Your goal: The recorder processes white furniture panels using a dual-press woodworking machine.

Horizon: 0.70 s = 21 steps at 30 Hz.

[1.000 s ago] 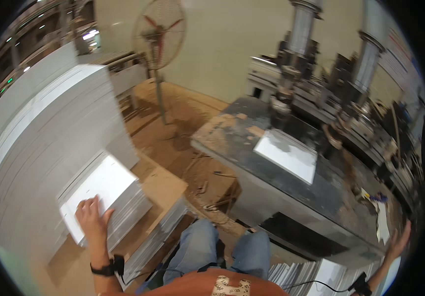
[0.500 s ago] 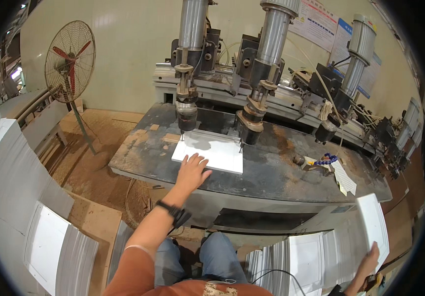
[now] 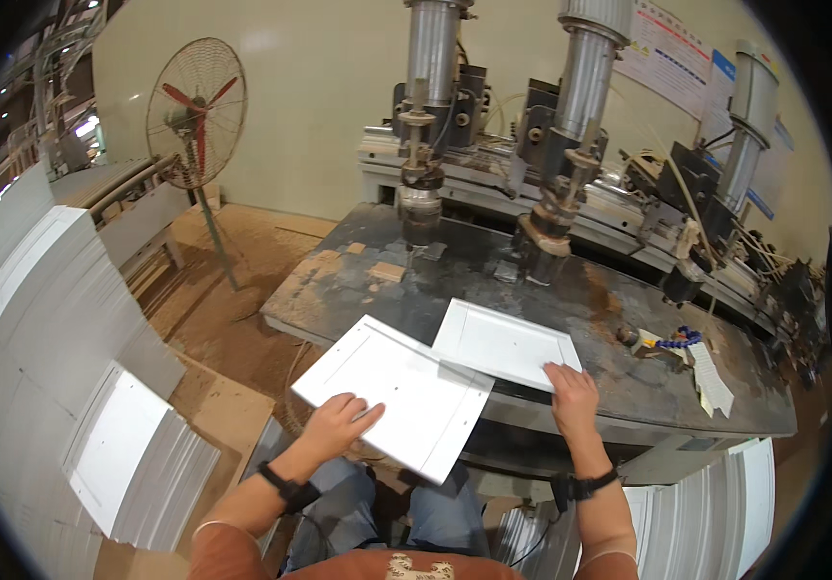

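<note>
My left hand is closed on the near left edge of a white panel. This panel hangs tilted over my lap, in front of the bench edge, with grooved lines along its borders and small dark holes. My right hand grips the right corner of a second white panel, which is over the front of the bench. The left panel's far corner overlaps the near left end of the second one. Whether the second panel touches the bench top, I cannot tell.
A dark bench carries drilling heads along its back. A blue hose and a paper strip lie at its right. Stacks of white panels stand left, others right. A caged fan stands back left.
The panel under the drilling head has come off the bench toward me in my left hand. My right hand has brought another panel from the right to the bench front. The view has shifted.
</note>
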Each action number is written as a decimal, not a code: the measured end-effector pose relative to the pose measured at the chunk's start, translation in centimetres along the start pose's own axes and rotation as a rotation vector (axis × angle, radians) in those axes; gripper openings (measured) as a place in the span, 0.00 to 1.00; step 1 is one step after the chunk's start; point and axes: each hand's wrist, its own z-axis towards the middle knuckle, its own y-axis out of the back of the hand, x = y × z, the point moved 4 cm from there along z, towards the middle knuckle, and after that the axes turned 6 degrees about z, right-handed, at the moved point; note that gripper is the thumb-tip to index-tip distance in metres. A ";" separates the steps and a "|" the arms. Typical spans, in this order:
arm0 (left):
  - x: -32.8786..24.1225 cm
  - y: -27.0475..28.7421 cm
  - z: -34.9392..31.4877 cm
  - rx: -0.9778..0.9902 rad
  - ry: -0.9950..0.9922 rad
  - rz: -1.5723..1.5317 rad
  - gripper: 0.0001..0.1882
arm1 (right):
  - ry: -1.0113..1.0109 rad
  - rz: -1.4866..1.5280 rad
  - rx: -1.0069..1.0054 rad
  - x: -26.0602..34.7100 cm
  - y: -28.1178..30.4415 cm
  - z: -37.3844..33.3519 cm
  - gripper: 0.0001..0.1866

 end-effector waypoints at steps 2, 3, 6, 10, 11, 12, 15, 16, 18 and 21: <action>0.9 4.8 -2.0 0.004 -0.025 0.014 0.17 | -0.005 -0.058 0.052 0.0 -4.7 1.7 0.19; 1.2 7.5 -2.9 0.031 -0.049 0.075 0.17 | 0.008 -0.030 0.056 0.2 -6.4 2.6 0.19; 1.2 15.6 -4.4 0.090 -0.004 0.266 0.15 | -0.017 0.034 0.295 -1.1 -11.8 5.3 0.26; 0.0 24.8 -8.4 0.067 0.219 0.623 0.13 | -0.034 0.125 0.318 0.1 -14.7 9.3 0.25; -0.4 26.3 -9.5 0.095 0.251 0.653 0.13 | -0.007 0.164 0.297 1.0 -15.2 9.9 0.24; -0.8 27.8 -10.7 0.117 0.348 0.751 0.13 | -0.034 0.197 0.316 1.1 -15.8 10.0 0.23; -1.7 30.5 -13.1 0.190 0.562 0.935 0.16 | 0.040 0.099 0.251 -0.4 -17.0 9.6 0.26; -0.7 30.1 -14.1 0.171 0.624 0.952 0.16 | -0.003 0.008 0.293 -0.4 -15.8 9.6 0.27; 0.5 29.9 -15.8 0.168 0.730 0.990 0.16 | -0.014 0.071 0.245 -0.4 -14.2 10.1 0.30; 2.3 28.9 -19.1 0.253 0.828 1.013 0.18 | 0.089 0.237 0.167 1.9 -10.6 11.3 0.28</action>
